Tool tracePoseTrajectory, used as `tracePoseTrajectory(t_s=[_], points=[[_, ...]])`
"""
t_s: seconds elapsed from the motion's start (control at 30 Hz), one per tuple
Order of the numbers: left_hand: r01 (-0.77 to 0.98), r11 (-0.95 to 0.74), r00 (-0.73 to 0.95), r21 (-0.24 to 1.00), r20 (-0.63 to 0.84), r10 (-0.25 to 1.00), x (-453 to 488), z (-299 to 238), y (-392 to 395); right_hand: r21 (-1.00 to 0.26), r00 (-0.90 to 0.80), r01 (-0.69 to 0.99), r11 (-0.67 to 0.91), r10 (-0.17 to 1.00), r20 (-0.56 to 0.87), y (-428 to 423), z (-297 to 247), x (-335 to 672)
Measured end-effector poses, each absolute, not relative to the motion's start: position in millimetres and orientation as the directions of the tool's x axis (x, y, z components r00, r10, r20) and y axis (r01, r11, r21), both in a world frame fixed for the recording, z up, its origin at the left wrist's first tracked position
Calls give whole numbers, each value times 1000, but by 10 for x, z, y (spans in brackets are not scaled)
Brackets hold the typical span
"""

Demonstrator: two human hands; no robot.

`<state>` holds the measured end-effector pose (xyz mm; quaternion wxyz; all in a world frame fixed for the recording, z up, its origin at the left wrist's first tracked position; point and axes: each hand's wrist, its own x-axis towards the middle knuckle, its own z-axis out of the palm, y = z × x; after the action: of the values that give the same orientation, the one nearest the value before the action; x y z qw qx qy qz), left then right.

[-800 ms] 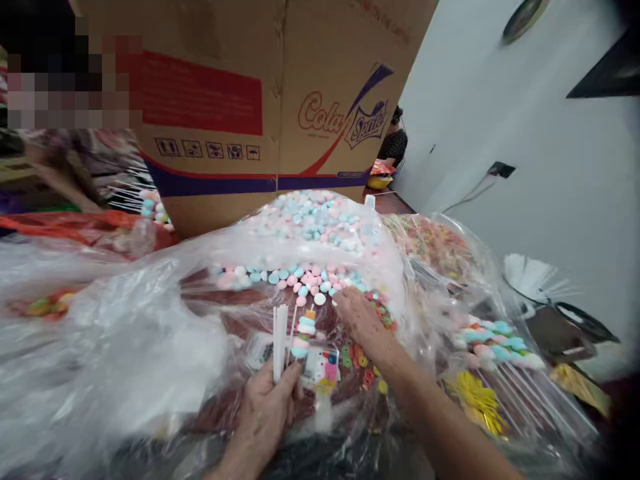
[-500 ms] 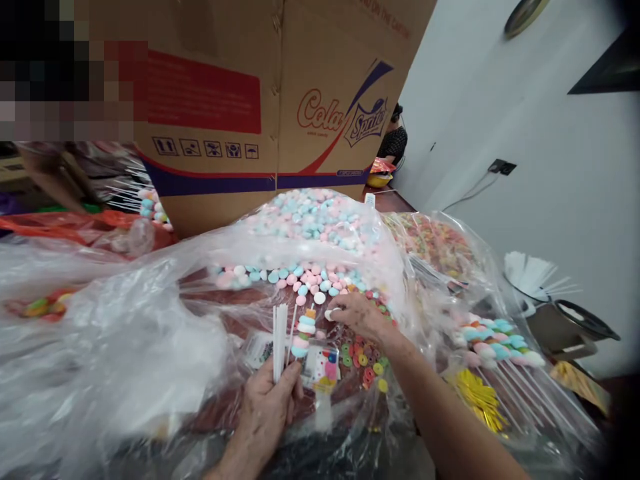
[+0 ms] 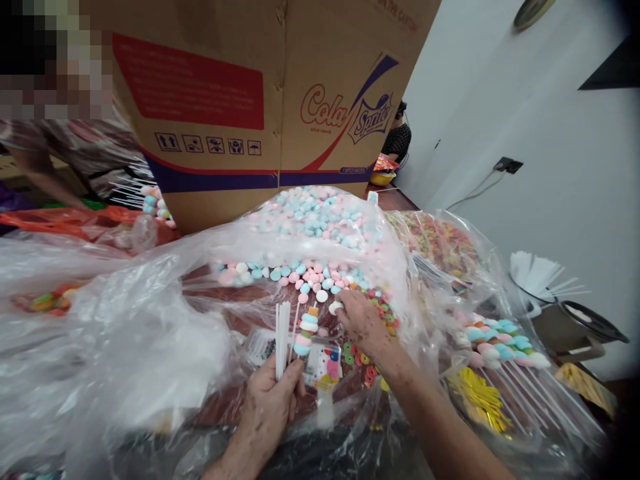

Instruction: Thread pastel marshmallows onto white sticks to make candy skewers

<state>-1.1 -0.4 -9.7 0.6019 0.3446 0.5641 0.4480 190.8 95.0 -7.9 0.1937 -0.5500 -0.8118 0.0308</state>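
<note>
My left hand [image 3: 275,390] is closed around a bundle of white sticks [image 3: 283,340] and a candy skewer [image 3: 306,333]. The skewer stands upright, threaded with pink, white and blue marshmallows, with an orange piece near its top. Just right of it, my right hand [image 3: 361,323] has its fingertips at a white marshmallow [image 3: 335,308], apparently pinching it; the thumb is partly hidden. Beyond both hands, loose pink, blue and white marshmallows [image 3: 314,272] spill from a clear plastic bag [image 3: 235,237]. Ring-shaped gummies [image 3: 370,375] lie below my right forearm and beside the hand.
A large cardboard box [image 3: 210,87] stands behind the bag. Finished skewers [image 3: 505,340] and gold ties [image 3: 483,400] lie at right, near a dark container [image 3: 565,327] of white sticks [image 3: 540,275]. Plastic sheeting [image 3: 150,353] covers the left. Another person's arm [image 3: 45,177] shows at far left.
My right hand has shifted slightly right and away from me, with the white marshmallow at its fingertips. My left hand keeps its hold. The view has moved slightly.
</note>
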Motion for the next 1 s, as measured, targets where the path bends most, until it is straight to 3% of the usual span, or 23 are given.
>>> tracePoseTrajectory(t_s=[0.3,0.6,0.77,0.83,0.87,0.93,1.0], points=[[-143,365,-43,920,-374,926,-9,-42,-13,-94,-289,945,313,935,205,955,-151,1790],[-130,346,-39,929,-354,935,-10,-96,-3,-115,-291,942,316,937,191,933,-153,1737],[-134,339,-29,931,-346,938,-22,-130,-20,-267,-213,927,262,957,198,973,-120,1749],[-128,335,-18,933,-340,940,-31,-139,-24,-434,-126,878,202,972,197,994,-75,1793],[-121,330,-9,936,-334,943,-36,-143,-25,-583,-68,796,164,981,183,1002,-48,1820],[-101,320,8,942,-320,947,-43,-153,-29,-887,24,457,72,995,94,1011,18,1866],[-81,308,22,948,-307,951,-44,-170,-34,-996,15,85,-27,1000,-26,1011,96,1882]])
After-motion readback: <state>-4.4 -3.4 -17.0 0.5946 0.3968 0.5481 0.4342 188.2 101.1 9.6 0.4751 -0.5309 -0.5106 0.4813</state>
